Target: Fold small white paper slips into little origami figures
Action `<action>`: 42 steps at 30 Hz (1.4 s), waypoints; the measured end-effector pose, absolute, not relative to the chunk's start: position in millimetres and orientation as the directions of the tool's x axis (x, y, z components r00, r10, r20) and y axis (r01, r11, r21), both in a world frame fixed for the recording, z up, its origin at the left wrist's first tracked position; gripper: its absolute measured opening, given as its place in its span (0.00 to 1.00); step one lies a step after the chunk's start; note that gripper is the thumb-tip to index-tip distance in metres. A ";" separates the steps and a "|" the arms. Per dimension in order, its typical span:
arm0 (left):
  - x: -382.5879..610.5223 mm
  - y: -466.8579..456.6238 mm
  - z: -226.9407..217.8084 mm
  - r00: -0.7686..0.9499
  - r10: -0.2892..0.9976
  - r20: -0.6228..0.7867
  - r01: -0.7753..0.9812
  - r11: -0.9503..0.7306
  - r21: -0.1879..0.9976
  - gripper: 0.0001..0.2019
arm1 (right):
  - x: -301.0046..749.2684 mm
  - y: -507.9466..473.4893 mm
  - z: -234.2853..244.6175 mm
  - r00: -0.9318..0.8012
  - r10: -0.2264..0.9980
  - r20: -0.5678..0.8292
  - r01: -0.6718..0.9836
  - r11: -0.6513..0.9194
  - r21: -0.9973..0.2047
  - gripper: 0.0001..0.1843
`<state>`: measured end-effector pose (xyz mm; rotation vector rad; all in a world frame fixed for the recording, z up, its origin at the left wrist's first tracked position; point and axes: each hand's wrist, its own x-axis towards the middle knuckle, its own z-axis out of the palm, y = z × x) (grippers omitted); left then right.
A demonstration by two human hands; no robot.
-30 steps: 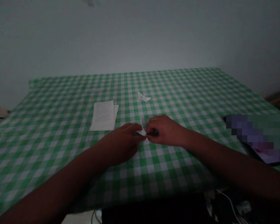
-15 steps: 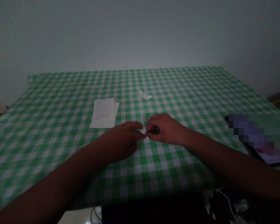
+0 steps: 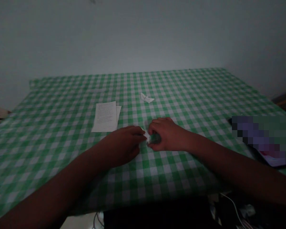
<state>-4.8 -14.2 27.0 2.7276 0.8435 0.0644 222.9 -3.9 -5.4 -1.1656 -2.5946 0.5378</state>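
A small folded piece of printed paper [image 3: 146, 136] is near the front middle of the table, low over the checked cloth. My left hand [image 3: 125, 143] pinches its left part between thumb and fingers, which cover much of it. Just to the right, my right hand [image 3: 165, 135] has its fingers curled and its thumb set apart from them. Green cloth shows through the gap between them. The right fingertips and thumb are close by the paper's right edge; whether they touch it is hard to see in the dim light.
Printed sheets [image 3: 106, 117] lie stacked beyond my left hand. A small folded paper piece [image 3: 147, 98] sits farther back in the middle. A dark-edged, pixelated flat object [image 3: 259, 140] is at the right. Green-and-white checked cloth [image 3: 181, 92] covers the table, which reaches the wall.
My right thumb and fingers have parted from a pinch on the paper's right end, the thumb moving nearer to me. My left hand keeps hold of the paper, almost in place.
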 end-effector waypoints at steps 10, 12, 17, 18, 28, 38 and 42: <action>-7.4 -15.2 27.0 0.827 0.559 -0.065 0.551 -0.781 0.293 0.21 | 221.3 1.3 -12.8 -0.616 0.778 0.124 0.630 0.581 -0.516 0.06; -6.4 -15.1 27.5 0.826 0.560 -0.063 0.550 -0.777 0.307 0.22 | 218.7 -2.2 -13.3 -0.597 0.791 0.131 0.655 0.576 -0.490 0.08; -5.2 -14.9 28.8 0.829 0.555 -0.068 0.548 -0.783 0.296 0.23 | 217.5 -3.0 -13.5 -0.572 0.812 0.113 0.683 0.548 -0.483 0.08; -5.3 -14.8 28.8 0.830 0.554 -0.070 0.548 -0.785 0.290 0.23 | 217.5 -1.7 -13.6 -0.565 0.818 0.107 0.683 0.536 -0.496 0.08; -7.8 -12.9 23.9 0.839 0.542 -0.042 0.531 -0.801 0.277 0.21 | 215.3 6.4 -16.1 -0.522 0.842 0.139 0.698 0.515 -0.499 0.07; -8.4 -4.4 14.1 0.872 0.488 0.042 0.420 -0.789 0.448 0.22 | 224.7 1.4 -1.8 -0.668 0.729 0.148 0.669 0.676 -0.310 0.08; -6.5 -0.5 6.2 0.853 0.517 0.074 0.417 -0.759 0.500 0.15 | 224.6 0.9 -0.4 -0.660 0.740 0.129 0.676 0.660 -0.328 0.08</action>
